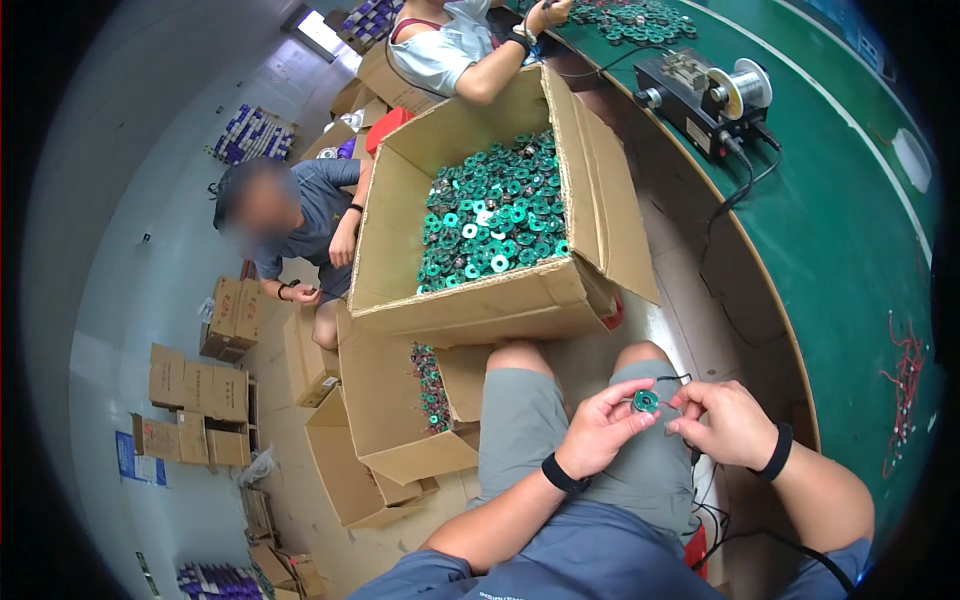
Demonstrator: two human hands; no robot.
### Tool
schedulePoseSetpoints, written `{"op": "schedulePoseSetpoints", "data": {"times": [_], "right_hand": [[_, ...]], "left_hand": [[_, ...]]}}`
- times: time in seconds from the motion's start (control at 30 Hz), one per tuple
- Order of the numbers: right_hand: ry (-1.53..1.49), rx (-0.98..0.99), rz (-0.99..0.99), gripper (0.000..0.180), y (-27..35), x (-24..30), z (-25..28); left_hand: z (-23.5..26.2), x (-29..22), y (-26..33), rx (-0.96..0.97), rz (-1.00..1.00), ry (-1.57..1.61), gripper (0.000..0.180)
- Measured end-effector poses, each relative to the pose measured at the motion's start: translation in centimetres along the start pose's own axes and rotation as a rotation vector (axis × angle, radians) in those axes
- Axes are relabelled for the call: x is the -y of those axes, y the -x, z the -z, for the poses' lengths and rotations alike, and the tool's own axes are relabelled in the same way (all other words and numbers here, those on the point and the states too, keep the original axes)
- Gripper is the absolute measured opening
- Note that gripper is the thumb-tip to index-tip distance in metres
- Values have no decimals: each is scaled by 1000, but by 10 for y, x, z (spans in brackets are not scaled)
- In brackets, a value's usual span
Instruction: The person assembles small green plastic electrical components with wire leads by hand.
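Note:
My left hand [597, 428] pinches a small green ring-shaped coil [645, 401] above my lap. My right hand [725, 420] is closed on the thin wire coming off the coil's right side. Both wrists wear black bands. In front of my knees stands a large open cardboard box [500, 300] filled with several more green coils [492, 215].
A green workbench [850, 230] curves along my right, carrying a black winding machine with a wire spool [705, 95] and red wires [905, 370]. Smaller open cartons [385, 420] sit at lower left. Two other people sit beyond the big box; flattened boxes lie on the floor.

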State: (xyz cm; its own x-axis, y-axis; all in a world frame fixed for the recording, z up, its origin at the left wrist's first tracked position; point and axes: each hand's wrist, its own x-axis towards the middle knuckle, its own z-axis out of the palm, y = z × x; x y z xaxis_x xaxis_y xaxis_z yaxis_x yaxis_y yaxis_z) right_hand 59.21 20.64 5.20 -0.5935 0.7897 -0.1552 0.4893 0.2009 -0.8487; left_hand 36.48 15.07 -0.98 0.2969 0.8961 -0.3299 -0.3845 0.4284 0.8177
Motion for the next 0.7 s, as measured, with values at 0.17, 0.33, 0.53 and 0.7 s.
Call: {"op": "schedulePoseSetpoints", "data": {"times": [0.17,0.33,0.53,0.7], "right_hand": [[38,-18,32,18,-2,14,-1],[99,-270,223,12,-1,-5,-13],[-233,-120,-118,17,3,1,-1],[-344,122,-292,20,3,-3,0]], "left_hand": [[5,-7,4,-27,-123,16,46],[2,8,4,24,-141,75,47],[1,3,4,-87,-147,-9,48],[3,-12,10,-118,-236,-79,48]]}}
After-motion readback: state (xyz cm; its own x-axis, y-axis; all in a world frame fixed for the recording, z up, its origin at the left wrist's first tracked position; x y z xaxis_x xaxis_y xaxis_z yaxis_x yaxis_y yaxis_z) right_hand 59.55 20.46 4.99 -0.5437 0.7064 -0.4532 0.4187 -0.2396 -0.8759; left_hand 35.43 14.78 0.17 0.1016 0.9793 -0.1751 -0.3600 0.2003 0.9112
